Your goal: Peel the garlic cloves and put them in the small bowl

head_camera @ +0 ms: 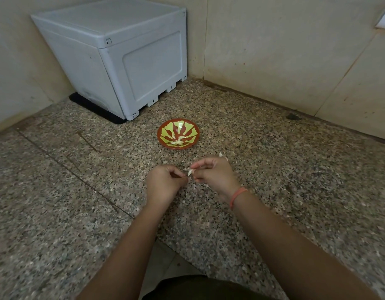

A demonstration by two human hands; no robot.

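Head view: fingers of our right hand [213, 177] pinch a garlic clove [189, 172]. Just beside it, our left hand [163, 184] curls its fingers tight; whether they hold anything, we cannot tell. Beyond the fingers, the small bowl [165, 135] holding peeled cloves [178, 142] rests on the tabletop [79, 202].

Red small bowl [163, 129] with yellow-green petals; grey box [126, 50]; speckled brown-grey counter [273, 169].

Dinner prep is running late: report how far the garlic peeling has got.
Done: a few peeled cloves lie in the small bowl. In hand: the right hand pinches one garlic clove, the left hand apparently picking at its skin. Left: finish it, drop it in.
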